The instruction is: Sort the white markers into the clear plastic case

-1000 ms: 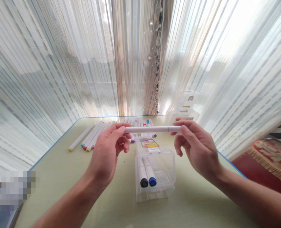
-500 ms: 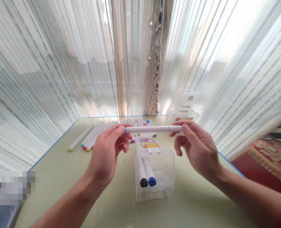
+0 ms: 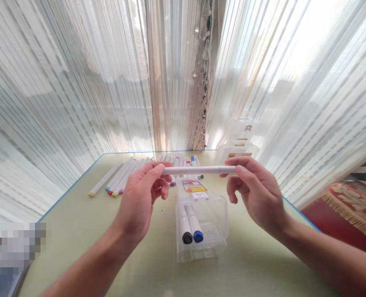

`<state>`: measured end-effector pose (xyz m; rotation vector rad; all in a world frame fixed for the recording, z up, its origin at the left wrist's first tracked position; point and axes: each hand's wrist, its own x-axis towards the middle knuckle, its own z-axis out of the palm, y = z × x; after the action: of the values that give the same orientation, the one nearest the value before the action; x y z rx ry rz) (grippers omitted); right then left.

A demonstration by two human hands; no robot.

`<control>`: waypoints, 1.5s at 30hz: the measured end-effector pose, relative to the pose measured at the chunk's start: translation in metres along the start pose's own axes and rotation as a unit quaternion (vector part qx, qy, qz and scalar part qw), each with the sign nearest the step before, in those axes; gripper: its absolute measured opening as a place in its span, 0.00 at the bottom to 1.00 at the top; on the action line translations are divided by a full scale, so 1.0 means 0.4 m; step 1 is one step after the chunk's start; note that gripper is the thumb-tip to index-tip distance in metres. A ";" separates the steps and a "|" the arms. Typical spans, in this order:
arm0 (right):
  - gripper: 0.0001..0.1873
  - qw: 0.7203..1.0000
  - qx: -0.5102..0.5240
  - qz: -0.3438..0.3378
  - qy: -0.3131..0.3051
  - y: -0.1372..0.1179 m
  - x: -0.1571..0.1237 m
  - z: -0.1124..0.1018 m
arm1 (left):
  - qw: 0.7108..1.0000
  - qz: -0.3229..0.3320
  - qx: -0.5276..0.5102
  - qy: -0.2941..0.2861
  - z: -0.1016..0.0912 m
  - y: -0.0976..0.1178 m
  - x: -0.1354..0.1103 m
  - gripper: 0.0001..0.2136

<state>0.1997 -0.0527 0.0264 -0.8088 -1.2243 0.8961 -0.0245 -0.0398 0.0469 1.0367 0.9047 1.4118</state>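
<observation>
A white marker pen lies level in the air between my two hands. My left hand pinches one end with thumb and fingertips, covering that tip. The other end is pinched by my right hand, its lower fingers curled. Below the pen, a clear plastic case lies on its side with its mouth facing me. Inside it rest a marker with a black end and a marker with a blue end, side by side. A yellow and red label is on the case's upper side.
Several white markers lie at the left of the green table, with more markers at the back. Another clear case stands at the back right. Striped curtains hang behind; a fringed red cloth is at the right.
The pen's teal tip, visible earlier at my left fingers, is now hidden under them. The pen sits very slightly lower. Both hands have otherwise hardly moved.
</observation>
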 end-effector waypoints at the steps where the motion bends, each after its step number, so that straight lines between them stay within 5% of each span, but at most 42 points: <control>1: 0.07 1.000 -0.001 -0.001 -0.001 0.001 0.000 -0.001 | 1.000 0.000 0.001 0.001 0.000 0.000 0.000 0.09; 45: 0.09 0.998 -0.066 0.015 0.000 0.010 0.000 -0.003 | 1.000 0.003 0.024 0.012 -0.007 0.004 -0.002 0.07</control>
<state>0.2005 -0.0511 0.0224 -0.9348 -1.2843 0.8468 -0.0274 -0.0407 0.0474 1.0615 0.9574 1.4153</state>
